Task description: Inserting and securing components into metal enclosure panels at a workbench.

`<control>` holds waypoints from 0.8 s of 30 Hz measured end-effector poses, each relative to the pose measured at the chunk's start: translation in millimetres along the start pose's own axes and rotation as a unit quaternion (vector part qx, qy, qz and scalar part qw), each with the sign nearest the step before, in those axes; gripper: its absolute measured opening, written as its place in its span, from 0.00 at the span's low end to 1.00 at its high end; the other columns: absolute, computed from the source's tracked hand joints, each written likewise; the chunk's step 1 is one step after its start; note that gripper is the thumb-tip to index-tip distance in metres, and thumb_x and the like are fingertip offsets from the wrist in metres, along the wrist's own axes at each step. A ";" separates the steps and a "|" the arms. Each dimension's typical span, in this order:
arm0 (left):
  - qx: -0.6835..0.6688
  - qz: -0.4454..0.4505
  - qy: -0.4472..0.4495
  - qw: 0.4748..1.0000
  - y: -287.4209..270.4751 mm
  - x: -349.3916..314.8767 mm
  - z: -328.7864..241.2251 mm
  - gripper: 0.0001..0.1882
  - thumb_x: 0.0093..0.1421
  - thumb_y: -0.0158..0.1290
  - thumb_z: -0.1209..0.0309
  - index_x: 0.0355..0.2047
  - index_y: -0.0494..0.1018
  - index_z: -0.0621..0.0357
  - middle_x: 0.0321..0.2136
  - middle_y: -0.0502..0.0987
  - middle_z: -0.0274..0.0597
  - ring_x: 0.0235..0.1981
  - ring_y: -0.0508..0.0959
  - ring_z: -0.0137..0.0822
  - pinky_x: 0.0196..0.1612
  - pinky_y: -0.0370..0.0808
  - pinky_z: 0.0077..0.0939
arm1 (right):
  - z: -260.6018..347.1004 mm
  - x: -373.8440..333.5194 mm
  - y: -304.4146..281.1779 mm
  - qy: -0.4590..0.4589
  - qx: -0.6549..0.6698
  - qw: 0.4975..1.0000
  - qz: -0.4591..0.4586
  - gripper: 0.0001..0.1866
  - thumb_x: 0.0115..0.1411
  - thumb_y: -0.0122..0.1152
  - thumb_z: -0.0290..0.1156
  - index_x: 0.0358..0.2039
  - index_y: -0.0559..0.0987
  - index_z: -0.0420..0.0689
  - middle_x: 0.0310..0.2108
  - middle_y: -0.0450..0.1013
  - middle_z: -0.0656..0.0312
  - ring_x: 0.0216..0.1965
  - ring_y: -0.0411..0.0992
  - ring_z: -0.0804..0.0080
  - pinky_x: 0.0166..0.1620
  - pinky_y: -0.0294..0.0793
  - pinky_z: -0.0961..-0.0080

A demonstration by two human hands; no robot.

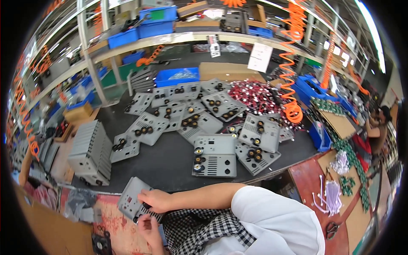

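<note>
A grey metal panel (132, 196) with slots and holes is tilted over the near edge of the bench in front of me. My right hand (156, 200) is closed on its face, with the fingertips on a small black round fitting (146, 206). Below it, my left hand (148, 229) pinches the panel's lower edge; what else its fingers hold is too small to tell. Just beyond my right arm lies another grey panel (216, 159), with black round, brass-centred fittings on its left side. Several similar panels (146, 127) with such fittings are spread farther back.
A stack of grey panels (89, 148) stands at the left of the black bench top (163, 163). Behind are a blue bin (177, 77) and a heap of red, black and white wired parts (255, 95). Orange coiled hoses (289, 72) hang down. Scissors (332, 230) lie right; a person (376, 131) is beyond.
</note>
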State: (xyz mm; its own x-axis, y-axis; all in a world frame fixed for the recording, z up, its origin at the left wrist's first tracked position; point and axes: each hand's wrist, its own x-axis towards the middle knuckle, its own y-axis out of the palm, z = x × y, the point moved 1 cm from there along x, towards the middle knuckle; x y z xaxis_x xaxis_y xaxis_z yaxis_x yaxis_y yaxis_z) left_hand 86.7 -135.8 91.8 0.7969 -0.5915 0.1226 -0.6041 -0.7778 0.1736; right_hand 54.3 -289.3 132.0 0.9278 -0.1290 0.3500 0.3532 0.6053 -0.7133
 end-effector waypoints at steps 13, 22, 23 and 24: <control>0.024 0.000 0.057 0.998 17.6 11.9 -18.0 0.06 0.59 0.46 0.74 0.35 0.68 0.64 0.33 0.72 0.37 0.32 0.73 0.27 0.33 0.71 0.18 | 13.8 -25.5 -38.0 0.088 0.364 0.927 -0.034 0.23 0.41 0.65 0.28 0.38 0.68 0.39 0.31 0.72 0.56 0.28 0.72 0.72 0.32 0.72 0.76; 0.136 0.002 0.200 0.970 42.9 7.9 -17.7 0.05 0.52 0.49 0.84 0.31 0.69 0.67 0.44 0.69 0.47 0.43 0.71 0.35 0.44 0.70 0.26 | 10.6 -42.5 -28.1 0.287 0.562 0.775 -0.031 0.14 0.55 0.56 0.38 0.24 0.70 0.40 0.21 0.67 0.68 0.21 0.66 0.82 0.24 0.67 0.84; 0.112 0.007 0.182 0.977 41.9 9.1 -13.6 0.05 0.52 0.49 0.84 0.30 0.69 0.67 0.43 0.69 0.47 0.42 0.72 0.35 0.44 0.71 0.27 | 10.5 -42.4 -27.8 0.279 0.445 0.849 -0.062 0.14 0.53 0.58 0.39 0.22 0.71 0.40 0.21 0.68 0.64 0.19 0.66 0.78 0.23 0.66 0.80; 0.112 0.009 0.182 0.977 38.6 11.9 -4.6 0.05 0.52 0.49 0.84 0.30 0.69 0.67 0.43 0.69 0.47 0.42 0.72 0.35 0.44 0.71 0.27 | 10.8 -42.6 -28.9 0.267 0.318 0.905 -0.090 0.15 0.51 0.60 0.40 0.21 0.72 0.41 0.21 0.70 0.61 0.17 0.66 0.73 0.22 0.66 0.76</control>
State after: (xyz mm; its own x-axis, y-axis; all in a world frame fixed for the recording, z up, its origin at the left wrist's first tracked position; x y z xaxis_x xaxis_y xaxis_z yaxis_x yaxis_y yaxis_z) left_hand 72.9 -171.8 104.4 0.7121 -0.5222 0.4693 -0.5717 -0.8193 -0.0442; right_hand 3.3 -292.9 144.3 0.8475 -0.5295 -0.0379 0.5221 0.8444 -0.1202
